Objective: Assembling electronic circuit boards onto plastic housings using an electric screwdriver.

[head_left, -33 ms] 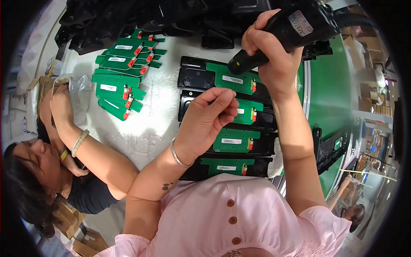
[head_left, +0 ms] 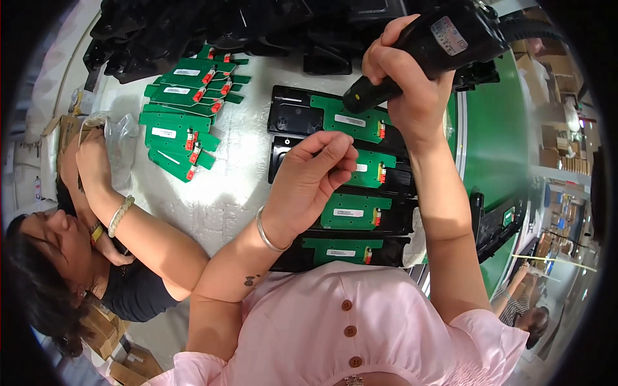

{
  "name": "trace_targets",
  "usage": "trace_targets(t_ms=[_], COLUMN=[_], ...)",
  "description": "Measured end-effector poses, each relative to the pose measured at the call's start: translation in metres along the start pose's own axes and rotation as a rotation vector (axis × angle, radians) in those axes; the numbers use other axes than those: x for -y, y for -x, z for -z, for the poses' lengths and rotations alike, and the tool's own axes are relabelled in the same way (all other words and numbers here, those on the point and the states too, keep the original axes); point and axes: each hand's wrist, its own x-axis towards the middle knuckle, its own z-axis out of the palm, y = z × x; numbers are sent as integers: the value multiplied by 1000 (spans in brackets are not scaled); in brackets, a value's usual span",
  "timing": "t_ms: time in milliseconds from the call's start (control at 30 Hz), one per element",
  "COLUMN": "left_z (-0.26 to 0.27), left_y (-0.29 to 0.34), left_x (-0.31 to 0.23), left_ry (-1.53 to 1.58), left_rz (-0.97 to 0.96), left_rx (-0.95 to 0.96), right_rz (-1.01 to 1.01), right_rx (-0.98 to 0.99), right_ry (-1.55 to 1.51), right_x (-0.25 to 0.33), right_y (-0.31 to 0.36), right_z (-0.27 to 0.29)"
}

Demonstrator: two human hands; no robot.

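Observation:
My right hand point(head_left: 412, 80) is wrapped round a black corded power tool point(head_left: 473, 42) that looks like an electric screwdriver. Its tapered nose points down over the green circuit board point(head_left: 351, 119) in the farthest black plastic housing point(head_left: 293, 110); whether the tip touches is hidden. My left hand point(head_left: 315, 170) hovers above the second board point(head_left: 386, 161), thumb and fingertips pinched together. Anything between those fingertips is too small to make out. Nearer me, a third board point(head_left: 331, 222) and a fourth board point(head_left: 325, 244) lie in black housings, each with a white label and a red-and-yellow part.
Several loose green boards point(head_left: 180, 122) with red connectors lie at left on the white work surface point(head_left: 238, 138). Black plastic parts point(head_left: 270, 32) are heaped at the back. A co-worker's arm point(head_left: 154, 228) reaches in at left beside a clear bag point(head_left: 122, 141). A green surface point(head_left: 496, 122) runs along the right.

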Motion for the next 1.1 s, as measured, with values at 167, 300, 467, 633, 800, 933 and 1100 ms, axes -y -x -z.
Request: trace_targets(t_ms=[167, 300, 467, 633, 800, 933, 1100], left_z=[-2, -1, 1, 10, -15, -12, -6], left_y=[1, 2, 3, 2, 1, 4, 5], left_x=[-2, -1, -1, 2, 1, 4, 2], left_ry=[60, 110, 156, 234, 228, 148, -27], left_rz=[-21, -5, -12, 21, 133, 128, 115], left_rx=[-127, -137, -50, 40, 16, -70, 46], right_rz=[23, 180, 138, 180, 276, 22, 8], right_rx=[-17, 15, 271, 237, -21, -214, -219], right_ry=[37, -209, -295, -261, 202, -163, -138], right_x=[2, 45, 84, 77, 44, 19, 2], right_y=[2, 19, 36, 42, 34, 4, -2], right_z=[-2, 3, 6, 1, 13, -1, 7])
